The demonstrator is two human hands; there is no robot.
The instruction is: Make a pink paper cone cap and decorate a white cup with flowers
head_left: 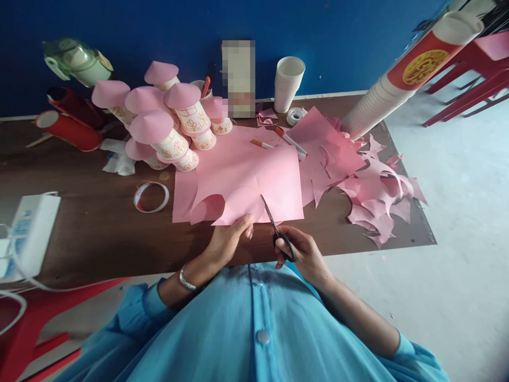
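Note:
My left hand [230, 241] pinches the near edge of a pink paper sheet [274, 175], thumb on top and fingers beneath. A faint curved outline shows on the sheet, and a rounded piece is gone from its left part. In my right hand [300, 249] are black-handled scissors [273, 218], fingers through the loops. Their blades point away from me and meet the paper just right of my left thumb. Under this sheet lies more pink paper [183, 207].
Paper-cup towers with pink cone roofs [153, 127] stand at left, near a tape roll [151, 197] and a power strip [34, 233]. Markers [291, 142], stacked white cups [288, 85], a tall cup sleeve [374, 103] and pink scraps [374, 196] lie behind and right. The table's edge [413, 246] is near me.

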